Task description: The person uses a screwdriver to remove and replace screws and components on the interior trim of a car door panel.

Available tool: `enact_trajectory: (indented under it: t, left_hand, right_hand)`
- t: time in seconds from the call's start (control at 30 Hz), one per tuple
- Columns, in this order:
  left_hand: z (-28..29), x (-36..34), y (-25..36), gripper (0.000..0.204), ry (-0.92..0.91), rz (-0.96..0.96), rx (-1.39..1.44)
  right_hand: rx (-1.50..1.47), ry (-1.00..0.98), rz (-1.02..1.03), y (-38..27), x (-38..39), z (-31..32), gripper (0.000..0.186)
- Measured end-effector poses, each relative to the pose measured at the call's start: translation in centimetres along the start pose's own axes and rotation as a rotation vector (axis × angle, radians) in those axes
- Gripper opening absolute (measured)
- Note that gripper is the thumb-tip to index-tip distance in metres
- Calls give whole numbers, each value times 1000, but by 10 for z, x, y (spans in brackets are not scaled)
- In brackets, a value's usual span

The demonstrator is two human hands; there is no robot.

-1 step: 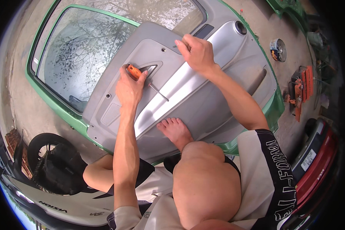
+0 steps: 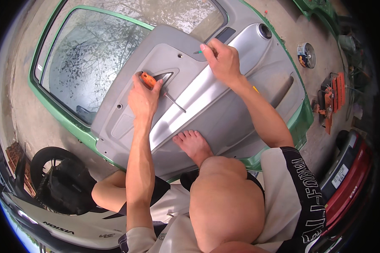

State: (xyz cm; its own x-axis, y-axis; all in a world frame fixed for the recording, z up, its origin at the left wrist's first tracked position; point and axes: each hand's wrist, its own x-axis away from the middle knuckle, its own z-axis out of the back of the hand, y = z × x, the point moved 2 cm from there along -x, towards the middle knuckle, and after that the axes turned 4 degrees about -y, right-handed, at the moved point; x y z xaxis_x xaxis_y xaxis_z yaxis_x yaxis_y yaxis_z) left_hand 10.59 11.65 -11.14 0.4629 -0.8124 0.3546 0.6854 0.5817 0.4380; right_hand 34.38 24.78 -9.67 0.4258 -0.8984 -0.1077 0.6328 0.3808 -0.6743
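Observation:
A green car door (image 2: 302,120) lies flat on the concrete with its grey inner trim panel (image 2: 223,114) facing up. My left hand (image 2: 143,95) holds an orange-handled screwdriver (image 2: 147,79) beside the panel's handle recess, and its metal shaft points down to the right. My right hand (image 2: 221,61) has its fingers curled over the panel's upper edge, where a small green bit shows at the fingertips. My bare foot (image 2: 194,143) rests on the lower part of the panel. The door's window glass (image 2: 97,55) reflects tree branches.
A round tin (image 2: 307,55) and orange tools (image 2: 331,99) lie on the ground to the right of the door. A red car's rear end (image 2: 346,185) is at the lower right. A scooter with a black seat (image 2: 59,185) stands at the lower left, with bricks (image 2: 14,154) beside it.

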Motion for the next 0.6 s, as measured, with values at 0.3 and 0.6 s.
enact_trajectory:
  t: [0.3, 0.6]
  left_hand:
    - [-7, 4, -11, 48, 24, 25, 611]
    - [-10, 34, 21, 42, -317, -133, 1121]
  right_hand:
    - [-263, -670, -438, 41, 96, 28, 19]
    - [-639, -366, -459, -30, 58, 29, 37]
